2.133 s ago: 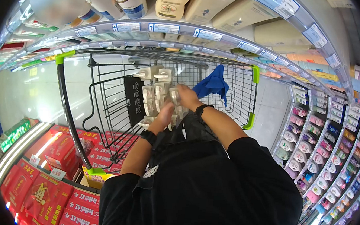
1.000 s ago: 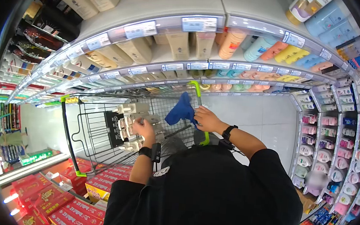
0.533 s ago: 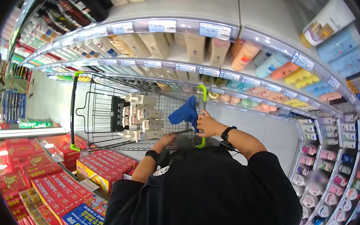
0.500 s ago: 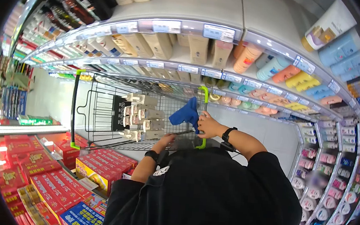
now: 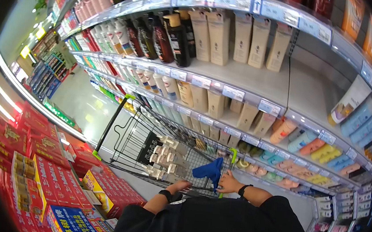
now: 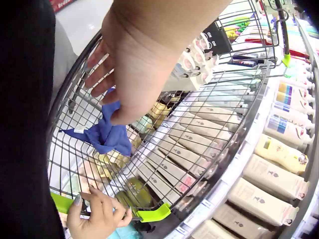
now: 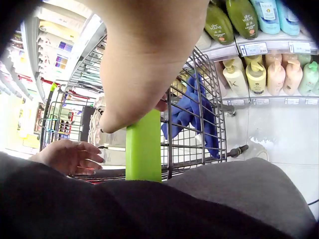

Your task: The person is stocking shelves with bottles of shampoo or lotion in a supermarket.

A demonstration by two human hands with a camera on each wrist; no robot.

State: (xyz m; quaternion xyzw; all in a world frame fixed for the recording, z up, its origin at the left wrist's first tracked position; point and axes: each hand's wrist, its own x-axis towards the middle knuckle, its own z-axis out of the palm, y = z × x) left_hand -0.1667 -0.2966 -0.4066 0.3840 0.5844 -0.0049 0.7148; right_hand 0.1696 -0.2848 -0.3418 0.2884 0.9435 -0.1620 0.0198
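A wire shopping cart [image 5: 123, 152] with green corners stands in front of me. Inside, several beige pump bottles [image 5: 171, 159] with pale pump heads are grouped beside a black panel [image 5: 148, 147]. A blue cloth [image 5: 207, 171] hangs near the cart's other end. There my right hand [image 5: 230, 182] grips the end bar between the green corners; the left wrist view shows its fingers [image 6: 102, 206] curled over it. My left hand [image 5: 179, 186] is at the cart's near side, its fingers loosely extended and holding nothing, as the right wrist view also shows [image 7: 72, 155].
Shelves [image 5: 250, 84] of shampoo bottles and beige boxes [image 5: 219, 39] run along the cart's far side. Stacked red drink cartons [image 5: 61, 180] stand close on the left. Pale floor [image 5: 83, 102] stretches away beyond the cart's black bar.
Both hands have left the pump bottles. My right hand moved to the cart's end bar and my left drew back to the near side. The head view has tilted up along the shelves.
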